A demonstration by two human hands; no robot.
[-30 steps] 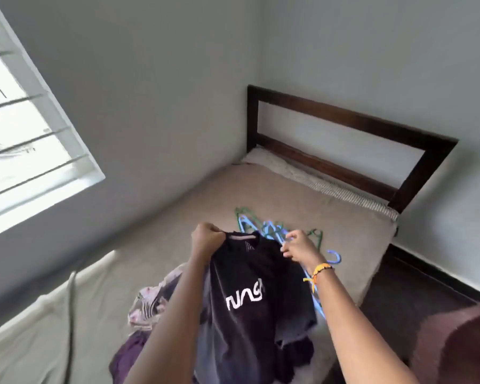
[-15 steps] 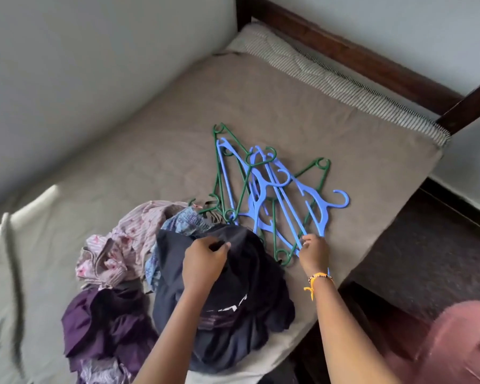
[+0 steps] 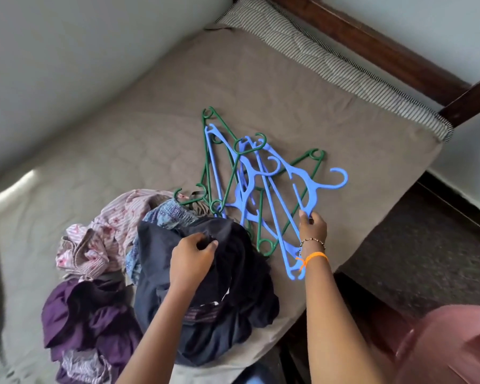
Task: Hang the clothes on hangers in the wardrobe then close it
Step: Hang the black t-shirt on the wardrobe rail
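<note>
Blue hanger (image 3: pixel 306 187) pinched by right hand (image 3: pixel 312 228); left hand (image 3: pixel 191 259) grips dark shirt (image 3: pixel 233 273) on bed (image 3: pixel 150 134); wardrobe unseen.

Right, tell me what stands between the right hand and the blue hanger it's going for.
Nothing visible: the right hand already pinches the rightmost blue hanger, which lies on top of the hanger pile. The left hand grips the dark shirt beside it.

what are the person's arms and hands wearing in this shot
Both forearms are bare, with no sleeves in view. The right hand has two bands at its wrist: a thin dark beaded bracelet and an orange thread band with a knot. The left hand shows nothing worn.
</note>
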